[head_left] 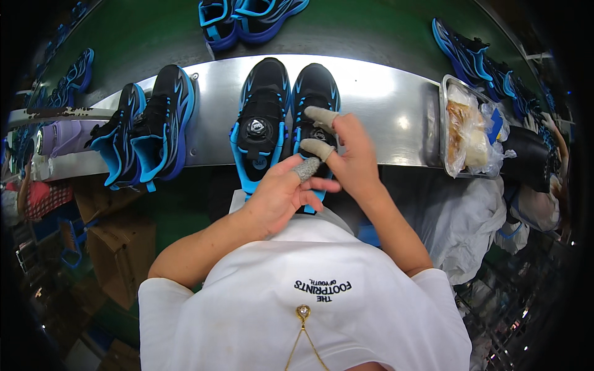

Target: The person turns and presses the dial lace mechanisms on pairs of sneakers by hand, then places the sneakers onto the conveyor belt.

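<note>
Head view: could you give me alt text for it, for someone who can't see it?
A person's right hand, with two covered fingertips, spreads thumb and finger over a black-and-blue shoe on a metal ledge, the left hand close by. Its mate stands alongside; another pair sits to the left, and a tray of plastic-wrapped items lies right.

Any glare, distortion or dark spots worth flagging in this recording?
Head view: glare whitens patches of the metal shelf; head view: fisheye bows the shelf's edges and the corners go black; head view: the left shoe of the centre pair reads clearly.
</note>
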A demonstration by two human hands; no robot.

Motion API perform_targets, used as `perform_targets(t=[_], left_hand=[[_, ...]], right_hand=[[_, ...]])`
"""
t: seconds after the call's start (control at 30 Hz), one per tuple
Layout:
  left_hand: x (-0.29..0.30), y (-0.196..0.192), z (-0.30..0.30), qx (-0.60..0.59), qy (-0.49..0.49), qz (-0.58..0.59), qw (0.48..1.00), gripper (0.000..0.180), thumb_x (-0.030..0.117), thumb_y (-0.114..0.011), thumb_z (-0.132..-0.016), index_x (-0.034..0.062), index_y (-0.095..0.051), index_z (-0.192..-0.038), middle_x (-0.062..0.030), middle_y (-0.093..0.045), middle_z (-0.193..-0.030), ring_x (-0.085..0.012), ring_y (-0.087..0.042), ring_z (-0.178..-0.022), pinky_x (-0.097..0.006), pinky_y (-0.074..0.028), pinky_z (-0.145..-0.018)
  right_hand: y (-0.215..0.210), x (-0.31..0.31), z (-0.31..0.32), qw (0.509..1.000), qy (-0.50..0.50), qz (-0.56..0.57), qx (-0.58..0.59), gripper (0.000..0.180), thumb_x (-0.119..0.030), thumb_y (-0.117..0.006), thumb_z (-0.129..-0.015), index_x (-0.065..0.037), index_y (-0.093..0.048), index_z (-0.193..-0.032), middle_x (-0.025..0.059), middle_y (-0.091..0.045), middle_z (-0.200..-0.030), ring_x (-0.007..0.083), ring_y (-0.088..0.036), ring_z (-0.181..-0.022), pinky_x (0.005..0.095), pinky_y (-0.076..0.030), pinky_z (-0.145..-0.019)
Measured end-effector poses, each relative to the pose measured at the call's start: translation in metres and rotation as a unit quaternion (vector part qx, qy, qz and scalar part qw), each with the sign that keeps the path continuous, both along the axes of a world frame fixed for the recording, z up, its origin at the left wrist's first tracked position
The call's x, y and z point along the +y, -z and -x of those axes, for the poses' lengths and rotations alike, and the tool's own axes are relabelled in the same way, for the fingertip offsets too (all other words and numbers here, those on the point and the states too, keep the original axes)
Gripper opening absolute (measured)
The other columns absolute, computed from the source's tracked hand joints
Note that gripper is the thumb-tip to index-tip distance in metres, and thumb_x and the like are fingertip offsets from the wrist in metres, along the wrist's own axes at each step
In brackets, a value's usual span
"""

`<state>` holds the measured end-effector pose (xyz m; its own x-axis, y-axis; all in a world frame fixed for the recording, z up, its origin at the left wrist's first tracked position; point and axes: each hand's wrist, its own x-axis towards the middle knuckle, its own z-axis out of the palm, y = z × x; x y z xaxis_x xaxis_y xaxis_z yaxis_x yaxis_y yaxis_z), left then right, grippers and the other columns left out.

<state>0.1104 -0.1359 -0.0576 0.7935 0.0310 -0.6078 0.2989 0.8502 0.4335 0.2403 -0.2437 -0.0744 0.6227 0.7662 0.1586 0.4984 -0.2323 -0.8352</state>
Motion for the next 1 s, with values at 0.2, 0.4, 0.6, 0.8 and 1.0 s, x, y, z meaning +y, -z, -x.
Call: perform_targets(t=[0.2, 0.4, 0.6, 0.8, 1.0], left_hand=[[0.046, -0.039, 0.012, -0.093, 0.083, -0.699, 0.704, 0.029, 0.010, -0.070, -0.083, 0.0051, -0.066, -0.111, -0.0103, -0.061, -0.110, -0.0235, -0.061, -0.096, -0.032, -0.051, -0.072], [0.087, 0.001, 0.001, -0.110, 0.130, -0.707, 0.687, 0.032, 0.002, -0.069, -0.075, 0.0060, -0.069, -0.107, -0.0078, -0.060, -0.104, -0.0245, -0.057, -0.096, -0.032, -0.045, -0.081], [0.082, -0.009, -0.003, -0.058, 0.093, -0.718, 0.688, 0.038, 0.005, -0.070, -0.078, 0.0066, -0.066, -0.116, -0.0027, -0.057, -0.096, -0.0152, -0.047, -0.082, -0.026, -0.041, -0.073], [0.100, -0.004, -0.001, -0.158, 0.166, -0.684, 0.692, 0.040, 0.007, -0.072, -0.078, 0.0053, -0.062, -0.116, -0.0028, -0.056, -0.099, -0.0144, -0.046, -0.081, -0.025, -0.040, -0.075], [0.103, -0.010, -0.001, -0.078, 0.228, -0.647, 0.723, 0.044, 0.010, -0.074, -0.076, 0.0048, -0.060, -0.118, -0.0071, -0.056, -0.105, -0.0203, -0.052, -0.093, -0.029, -0.043, -0.083]], right_hand=[[-0.007, 0.002, -0.027, 0.997, -0.018, -0.032, 0.073, 0.041, -0.015, -0.072, -0.085, -0.010, -0.065, -0.125, 0.0075, -0.062, -0.095, 0.0157, -0.055, -0.077, 0.0285, -0.047, -0.074], [-0.007, 0.041, -0.039, 0.996, -0.048, 0.013, 0.079, 0.033, -0.014, -0.067, -0.089, -0.007, -0.066, -0.121, 0.0080, -0.063, -0.097, 0.0149, -0.057, -0.079, 0.0281, -0.047, -0.073], [0.030, 0.090, -0.062, 0.993, -0.092, 0.000, -0.076, 0.034, -0.021, -0.068, -0.089, -0.010, -0.065, -0.122, 0.0135, -0.062, -0.101, 0.0282, -0.059, -0.092, 0.0371, -0.048, -0.086], [0.032, 0.104, -0.062, 0.993, -0.088, 0.061, -0.048, 0.036, -0.022, -0.071, -0.086, -0.015, -0.067, -0.122, 0.0129, -0.059, -0.104, 0.0288, -0.059, -0.097, 0.0378, -0.048, -0.086], [0.031, 0.102, -0.064, 0.992, -0.108, 0.065, -0.028, 0.036, -0.021, -0.072, -0.084, -0.011, -0.067, -0.118, 0.0181, -0.056, -0.112, 0.0358, -0.059, -0.102, 0.0410, -0.049, -0.090]])
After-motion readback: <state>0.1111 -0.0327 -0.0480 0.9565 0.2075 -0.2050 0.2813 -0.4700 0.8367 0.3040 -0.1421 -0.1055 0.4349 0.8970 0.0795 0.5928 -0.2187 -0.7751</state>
